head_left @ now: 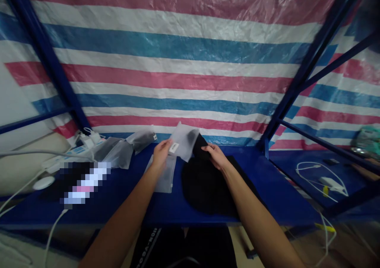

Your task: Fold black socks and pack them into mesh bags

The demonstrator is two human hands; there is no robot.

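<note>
Between the two hands, just above the desk point(118, 198), a frosted plastic bag point(183, 138) with a small white label point(173, 147) is held up at a slant. The left hand point(162, 151) pinches the bag's left edge, thumb and fingers closed beside the label. The right hand point(216, 156) grips a piece of black cloth point(202, 145) that meets the bag's right end, where a dark shape shows dimly through the plastic; how far the cloth reaches inside cannot be told. Below the right hand and its forearm lies a heap of black fabric point(204, 187), and whether the gripped piece joins it is unclear. Under the left hand and wrist, a flat frosted slider bag point(166, 177) rests on the desk, partly covered by the forearm. Beyond the left hand and to its left lie more frosted bags point(120, 154) with dark contents, one bearing a small tag point(154, 136). Farther left of that hand are a white power strip point(56, 163) with plugged-in chargers point(90, 140), a round white object point(44, 183) and a pixelated patch. Well to the right of the right hand, past a blue metal post point(307, 62), sit a white charger point(331, 184) and a looped white cable point(297, 171). Behind both hands hangs a red, white and blue striped tarp point(184, 74).
</note>
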